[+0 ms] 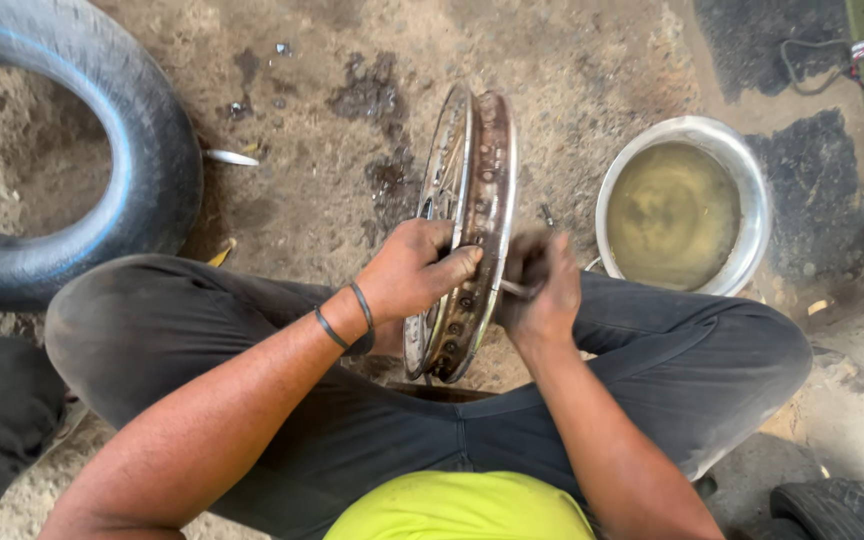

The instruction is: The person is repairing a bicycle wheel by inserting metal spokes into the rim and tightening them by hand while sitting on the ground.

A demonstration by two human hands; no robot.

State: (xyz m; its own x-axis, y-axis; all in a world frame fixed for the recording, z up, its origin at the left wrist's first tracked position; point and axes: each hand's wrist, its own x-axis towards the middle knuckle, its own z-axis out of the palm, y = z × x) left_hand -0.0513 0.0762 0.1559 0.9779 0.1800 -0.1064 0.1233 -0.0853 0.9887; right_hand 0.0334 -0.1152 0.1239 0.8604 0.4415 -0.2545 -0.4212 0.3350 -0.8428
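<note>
One rusty wheel rim (467,230) stands on edge between the person's knees, on the dirt floor (302,180). Left hand (414,268) has fingers clenched over the rim's near edge. Right hand (542,285), just right of it, fingers grasping a thin metal tool (514,288) whose tip touches the rim. Beyond the right fingers: steel basin (752,200) of murky water. Far left of the left fingers: black tyre (142,140).

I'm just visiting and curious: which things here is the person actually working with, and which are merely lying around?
In hand:
rusty spoked metal wheel rim, steadied by the left hand
slim metal tool, in the right hand

Lying about:
black rubber tyre
round steel basin of murky water
small pale metal piece on the dirt floor
</note>
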